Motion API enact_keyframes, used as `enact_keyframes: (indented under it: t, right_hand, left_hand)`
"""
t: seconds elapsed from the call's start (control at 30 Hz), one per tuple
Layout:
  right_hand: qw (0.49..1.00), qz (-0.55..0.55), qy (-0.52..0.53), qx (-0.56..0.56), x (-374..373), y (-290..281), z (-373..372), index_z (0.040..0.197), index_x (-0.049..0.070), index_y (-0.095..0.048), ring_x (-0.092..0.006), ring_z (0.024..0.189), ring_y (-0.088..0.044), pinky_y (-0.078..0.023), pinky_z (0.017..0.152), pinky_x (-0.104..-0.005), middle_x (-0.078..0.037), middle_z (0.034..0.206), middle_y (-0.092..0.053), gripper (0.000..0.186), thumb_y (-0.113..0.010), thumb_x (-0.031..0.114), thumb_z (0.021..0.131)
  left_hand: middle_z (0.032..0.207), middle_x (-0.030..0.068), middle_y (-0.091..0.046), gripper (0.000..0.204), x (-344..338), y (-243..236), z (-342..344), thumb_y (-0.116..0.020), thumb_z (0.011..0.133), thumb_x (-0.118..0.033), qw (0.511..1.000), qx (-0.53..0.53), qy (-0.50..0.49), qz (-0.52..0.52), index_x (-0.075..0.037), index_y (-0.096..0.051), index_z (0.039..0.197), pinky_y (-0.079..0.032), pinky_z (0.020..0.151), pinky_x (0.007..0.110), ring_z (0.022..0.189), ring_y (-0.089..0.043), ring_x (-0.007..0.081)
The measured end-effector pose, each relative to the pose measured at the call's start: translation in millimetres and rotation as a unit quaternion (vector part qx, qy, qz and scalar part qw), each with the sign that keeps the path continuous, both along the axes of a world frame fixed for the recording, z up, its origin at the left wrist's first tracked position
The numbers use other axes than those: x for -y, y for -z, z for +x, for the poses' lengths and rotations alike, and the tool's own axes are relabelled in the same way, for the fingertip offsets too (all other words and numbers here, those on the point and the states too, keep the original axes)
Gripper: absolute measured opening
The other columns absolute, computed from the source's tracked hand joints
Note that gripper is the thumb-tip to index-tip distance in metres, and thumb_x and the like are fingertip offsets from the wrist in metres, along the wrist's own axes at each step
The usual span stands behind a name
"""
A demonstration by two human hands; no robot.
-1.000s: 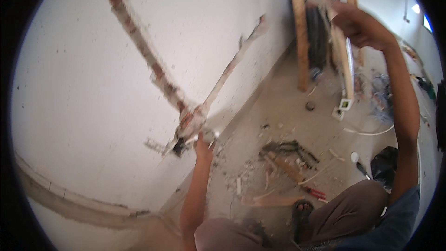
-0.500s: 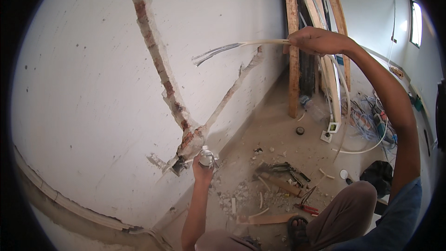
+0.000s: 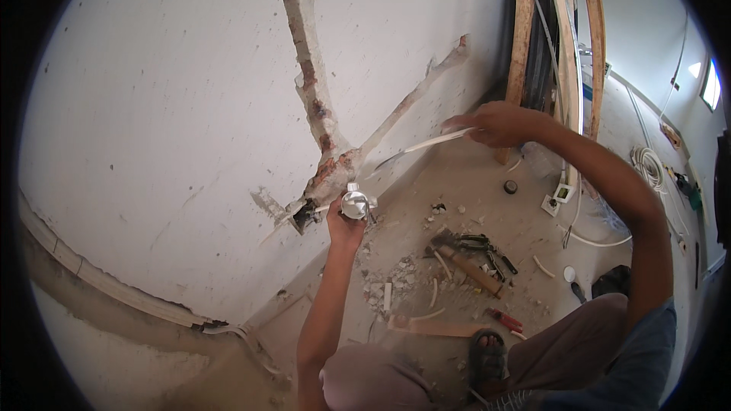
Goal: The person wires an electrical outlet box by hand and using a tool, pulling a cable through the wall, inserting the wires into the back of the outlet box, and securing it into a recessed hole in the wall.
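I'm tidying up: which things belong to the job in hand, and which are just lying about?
Seemingly part of the job:
white cable, in right hand
shiny round piece, in left hand

Likely just lying about:
rubble
wooden board
black bag

Right hand point(image 3: 499, 123) is kinda smeared, and its grip hides part of the white cable point(image 3: 435, 141). Some fingers on the left hand point(image 3: 346, 230) are tucked out of sight behind a shiny round thing point(image 3: 355, 205) I can't identify, and the planks point(image 3: 524, 23) get chopped off up top.
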State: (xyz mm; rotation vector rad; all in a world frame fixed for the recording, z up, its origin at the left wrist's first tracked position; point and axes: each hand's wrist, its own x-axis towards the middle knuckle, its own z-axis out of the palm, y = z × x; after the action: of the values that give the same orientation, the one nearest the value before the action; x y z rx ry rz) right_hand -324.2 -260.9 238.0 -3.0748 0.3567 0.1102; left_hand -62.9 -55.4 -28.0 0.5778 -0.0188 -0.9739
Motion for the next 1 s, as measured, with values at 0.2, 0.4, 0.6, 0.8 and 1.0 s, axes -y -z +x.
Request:
enact_keyframes:
  t: [0.2, 0.4, 0.6, 0.8, 1.0]
  right_hand:
    - [0.987, -0.016, -0.112, 0.116, -5, 57, 62, 0.141, 0.018, -0.041, -0.0328, 0.081, -0.057, -0.044, 0.077, -0.0440, -0.016, 0.094, -0.054, 0.054, -0.054, 0.015, 0.090]
    - [0.972, -0.001, -0.203, 0.117, -3, 64, 76, 0.139, 0.021, -0.041, -0.0330, 0.093, -0.060, -0.046, 0.081, -0.0466, -0.013, 0.100, -0.060, 0.059, -0.063, 0.019, 0.084]
    - [0.934, 0.266, -0.195, 0.138, -3, 67, 66, 0.112, 0.005, -0.060, -0.0249, 0.081, -0.066, -0.050, 0.074, -0.0386, -0.014, 0.087, -0.065, 0.029, -0.056, 0.027, 0.093]
    - [0.912, 0.357, -0.116, 0.164, -31, 59, 61, 0.108, 0.007, -0.065, -0.0130, 0.062, -0.060, -0.046, 0.062, -0.0273, -0.004, 0.070, -0.061, 0.034, -0.060, 0.037, 0.092]
    - [0.908, 0.296, -0.079, 0.286, -34, 63, 86, 0.093, 0.004, -0.069, -0.0217, 0.059, -0.056, -0.046, 0.059, -0.0374, -0.011, 0.068, -0.061, 0.039, -0.053, 0.040, 0.094]
  left_hand:
    - [0.115, 0.0114, -0.061, 0.037, 11, 24, 13, -0.047, 0.092, -0.028, 0.998, 0.015, -0.035, -0.052, -0.001, -0.054, 0.117, -0.051, 0.089, 0.046, 0.104, -0.060, 0.0269]
    - [0.105, 0.0131, -0.066, 0.034, 24, 40, 27, -0.049, 0.091, -0.024, 0.996, 0.018, -0.006, -0.088, 0.000, -0.057, 0.114, -0.056, 0.080, 0.040, 0.090, -0.066, 0.0252]
    - [0.117, 0.0083, -0.061, 0.037, 14, 16, 13, -0.053, 0.090, -0.028, 0.998, 0.053, -0.023, -0.017, -0.007, -0.056, 0.120, -0.048, 0.089, 0.045, 0.106, -0.058, 0.0242]
    - [0.119, 0.0075, -0.060, 0.037, 8, 3, 9, -0.054, 0.091, -0.030, 1.000, 0.014, 0.028, 0.003, -0.011, -0.056, 0.122, -0.047, 0.086, 0.045, 0.105, -0.056, 0.0243]
    - [0.114, 0.0105, -0.062, 0.038, 13, 16, 12, -0.050, 0.092, -0.031, 0.999, 0.030, 0.034, -0.023, -0.006, -0.056, 0.120, -0.050, 0.088, 0.047, 0.102, -0.060, 0.0265]
